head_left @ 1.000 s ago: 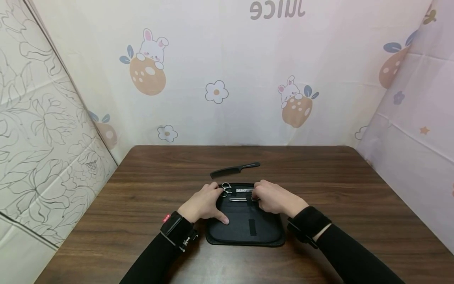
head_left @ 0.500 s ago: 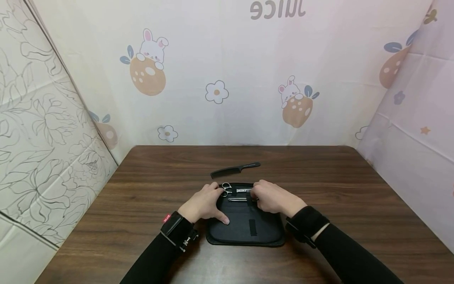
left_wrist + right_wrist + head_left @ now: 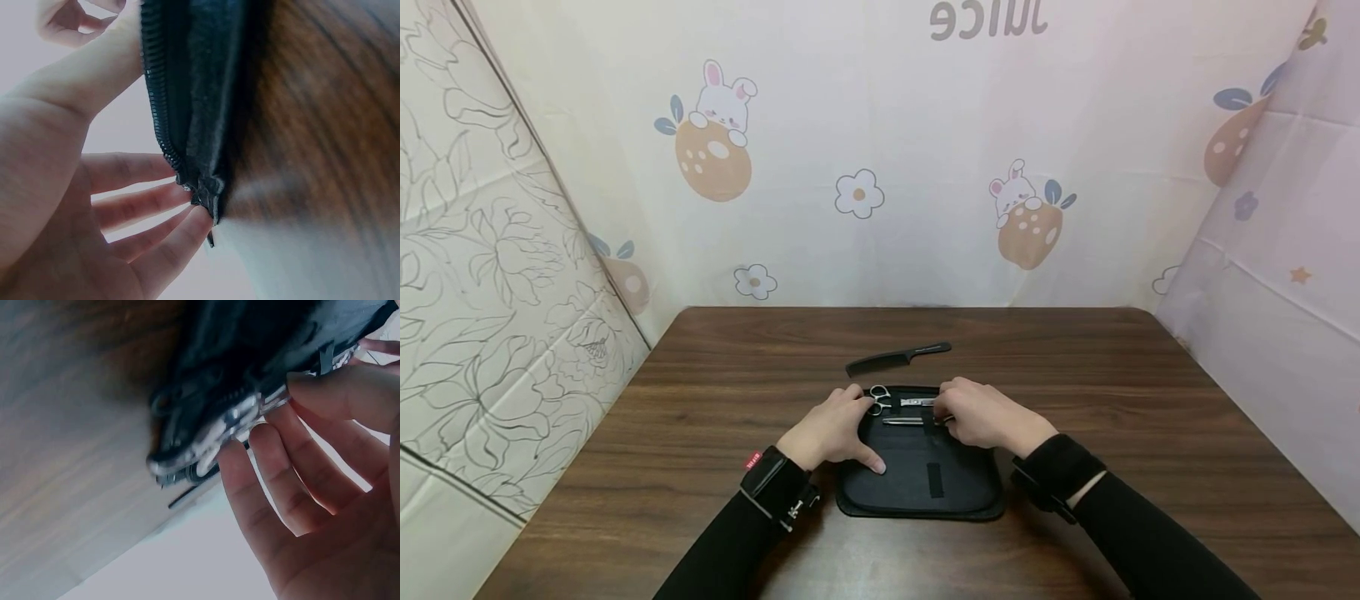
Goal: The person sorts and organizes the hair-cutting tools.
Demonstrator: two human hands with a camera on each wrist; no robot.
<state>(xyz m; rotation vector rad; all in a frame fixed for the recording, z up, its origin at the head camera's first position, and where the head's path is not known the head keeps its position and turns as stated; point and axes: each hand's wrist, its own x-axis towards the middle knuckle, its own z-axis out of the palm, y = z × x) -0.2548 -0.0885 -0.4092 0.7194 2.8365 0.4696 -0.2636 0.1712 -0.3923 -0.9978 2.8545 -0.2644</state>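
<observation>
A black zip case lies flat on the table. Across its far part, held by straps, is a pair of scissors with finger loops on the left. Just nearer, a second pair of scissors points its silver blades left, partly under a strap. My left hand rests on the case's left side, thumb spread over the inside, straight fingers touching the zipped edge. My right hand pinches the handle end of the nearer scissors, which its fingers mostly hide; in the right wrist view the metal is blurred.
A black comb lies on the wooden table, just beyond the case. A small strap is fixed on the case's near half. Patterned curtains hang behind the table and on both sides.
The right hand shifts slightly left, then slightly back to the right, staying at the scissors' handle end. The left hand and the case hold still.
</observation>
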